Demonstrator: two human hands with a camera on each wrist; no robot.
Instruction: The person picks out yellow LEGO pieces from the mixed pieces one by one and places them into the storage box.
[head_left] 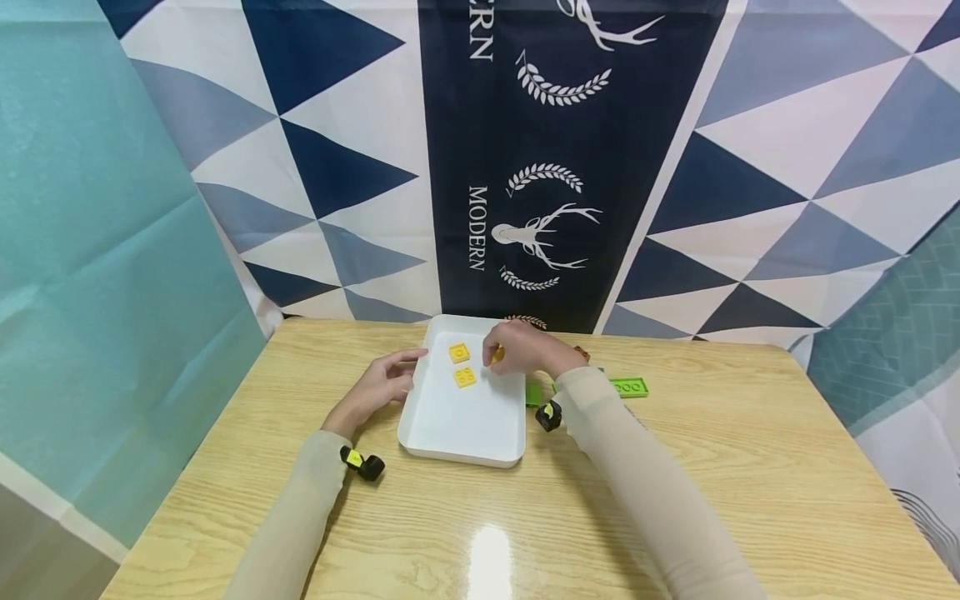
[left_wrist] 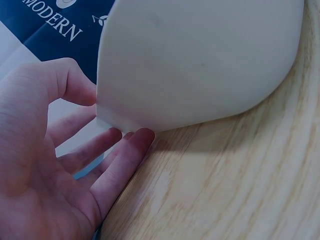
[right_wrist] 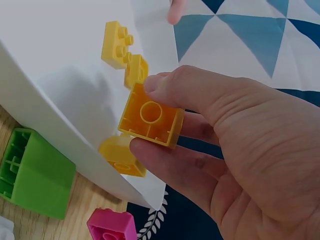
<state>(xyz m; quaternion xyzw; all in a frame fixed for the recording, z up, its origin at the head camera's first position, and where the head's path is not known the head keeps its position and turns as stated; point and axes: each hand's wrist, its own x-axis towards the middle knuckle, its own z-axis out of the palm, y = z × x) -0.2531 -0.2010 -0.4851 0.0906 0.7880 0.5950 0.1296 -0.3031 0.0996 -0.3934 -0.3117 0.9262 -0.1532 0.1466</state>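
Observation:
My left hand (head_left: 381, 385) is at the left side of the white tray (head_left: 465, 437). In the left wrist view its thumb and fingertips meet the tray's edge, gripping it lightly. My right hand (head_left: 517, 347) is over the right part of the tray. Thumb and fingers pinch a yellow building block (right_wrist: 150, 112), its hollow underside with a round tube facing the right wrist camera. Inside the tray lie a yellow block (head_left: 459, 353) and, just nearer, another yellow block (head_left: 465, 377) with studs up. A further yellow block (right_wrist: 122, 157) shows below the held one in the right wrist view.
Right of the tray, outside its wall, are a green block (right_wrist: 42, 172) and a pink block (right_wrist: 112, 223). A long green piece (head_left: 628, 387) and a brown piece (head_left: 582, 353) lie past my right wrist. The patterned cloth (head_left: 360, 167) hangs behind the wooden table (head_left: 420, 517).

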